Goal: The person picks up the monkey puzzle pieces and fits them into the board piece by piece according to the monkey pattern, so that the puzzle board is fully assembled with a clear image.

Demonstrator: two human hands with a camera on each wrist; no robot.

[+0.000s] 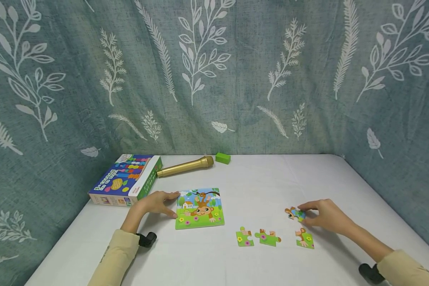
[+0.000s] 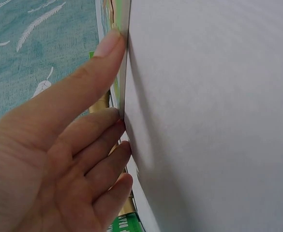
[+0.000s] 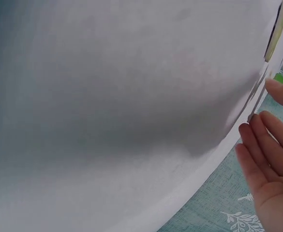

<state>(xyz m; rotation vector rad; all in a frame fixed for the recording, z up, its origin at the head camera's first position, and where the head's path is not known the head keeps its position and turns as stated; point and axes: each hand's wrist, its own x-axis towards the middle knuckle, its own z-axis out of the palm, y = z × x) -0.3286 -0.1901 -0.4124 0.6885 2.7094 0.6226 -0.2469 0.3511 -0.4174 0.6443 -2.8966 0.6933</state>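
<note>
A square monkey picture puzzle [image 1: 200, 208] lies left of centre on the white table. My left hand [image 1: 159, 203] rests against its left side in the head view, thumb and index finger spread apart. The left wrist view shows the extended thumb [image 2: 105, 55] touching the puzzle's edge. Over on the right, my right hand [image 1: 325, 216] pinches a puzzle piece [image 1: 295, 213] with part of a monkey's face between thumb and fingers. Just below that hand lies another puzzle piece [image 1: 304, 238] with a flower and a paw.
Two more green puzzle pieces, one with a yellow flower [image 1: 244, 237] and one wider [image 1: 268, 237], lie between the hands. Farther back are a boxed game [image 1: 126, 178], a gold microphone [image 1: 186, 166] and a green block [image 1: 223, 158]. A patterned curtain [image 1: 250, 79] hangs behind the table.
</note>
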